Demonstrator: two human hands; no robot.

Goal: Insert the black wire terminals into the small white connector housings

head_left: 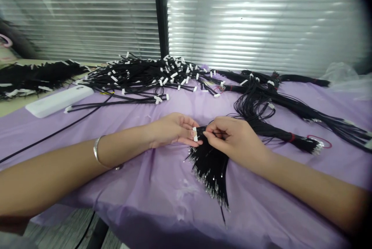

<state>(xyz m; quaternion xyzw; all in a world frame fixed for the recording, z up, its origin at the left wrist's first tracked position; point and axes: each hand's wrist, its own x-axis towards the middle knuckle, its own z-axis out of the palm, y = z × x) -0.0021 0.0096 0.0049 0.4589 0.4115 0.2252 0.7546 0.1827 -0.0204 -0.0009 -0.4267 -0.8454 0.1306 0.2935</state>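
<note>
My left hand (174,128) pinches a small white connector (195,134) between thumb and fingers. My right hand (232,134) is closed in a pinch on thin black wires right beside that connector. Under both hands lies a bundle of black wires with metal tips (212,171), fanning toward the table's near edge. A silver bangle (99,152) sits on my left wrist.
A purple plastic sheet (151,179) covers the table. A pile of black wires with white connectors (151,76) lies at the back. More tied black bundles (290,136) lie to the right. A white box (58,101) sits at left. Window blinds (247,16) stand behind.
</note>
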